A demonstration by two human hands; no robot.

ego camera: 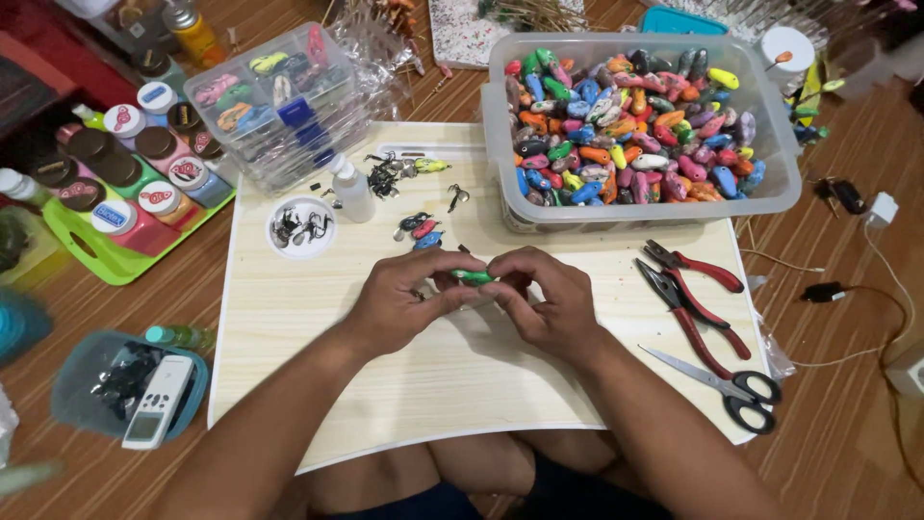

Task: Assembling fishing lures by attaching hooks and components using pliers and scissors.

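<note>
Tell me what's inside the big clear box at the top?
The clear box is heaped with small painted fish-shaped lures in many colours: red, blue, green, orange, pink, yellow. Only the top layer shows; whatever lies beneath the heap is covered.

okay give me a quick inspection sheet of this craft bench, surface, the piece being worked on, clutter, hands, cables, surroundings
Surface: pale wooden board on a brown wood floor.
Job's things: small green lure pinched between both hands; clear tub of painted lures; dish of hooks.
Clutter: red-handled pliers, black scissors, white squeeze bottle, paint jars on a green tray.
Grip: left hand and right hand both closed on the lure.
Cables: white cable at right.
Surroundings: remote control in a blue tub.
</note>
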